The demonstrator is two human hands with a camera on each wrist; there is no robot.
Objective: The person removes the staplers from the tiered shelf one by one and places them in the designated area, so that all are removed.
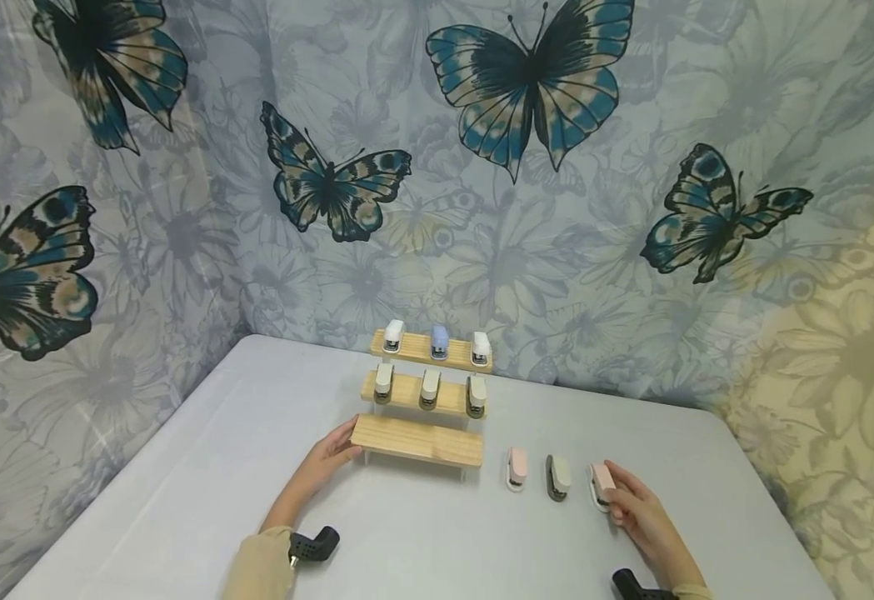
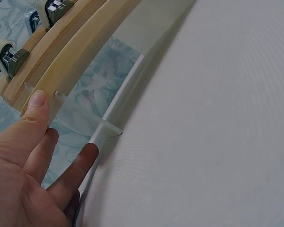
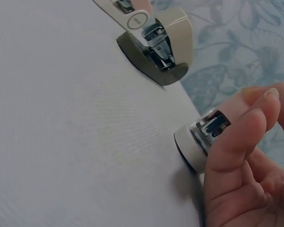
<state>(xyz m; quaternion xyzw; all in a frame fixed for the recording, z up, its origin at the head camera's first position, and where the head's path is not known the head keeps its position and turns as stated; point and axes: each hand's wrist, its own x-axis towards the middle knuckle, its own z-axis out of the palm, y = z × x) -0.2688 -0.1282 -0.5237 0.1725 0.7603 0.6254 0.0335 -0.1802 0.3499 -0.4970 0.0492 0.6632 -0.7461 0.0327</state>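
right hand [image 1: 642, 512] pinches pink stapler [image 1: 600, 482] on table [image 1: 182, 467]; left hand [image 1: 329, 457] flat, fingers straight against wooden shelf [image 1: 416, 439]

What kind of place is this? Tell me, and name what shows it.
Probably a staged tabletop display: a grey table against a butterfly-print cloth backdrop, with a three-tier wooden stand holding small staplers.

Beige sleeves [image 1: 260, 567], black wrist cameras [image 1: 313, 546], bare hands.

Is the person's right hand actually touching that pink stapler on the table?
Touching. The right wrist view shows the right hand's fingers curled around the pink stapler, with no gap. The head view agrees: the right hand meets it.
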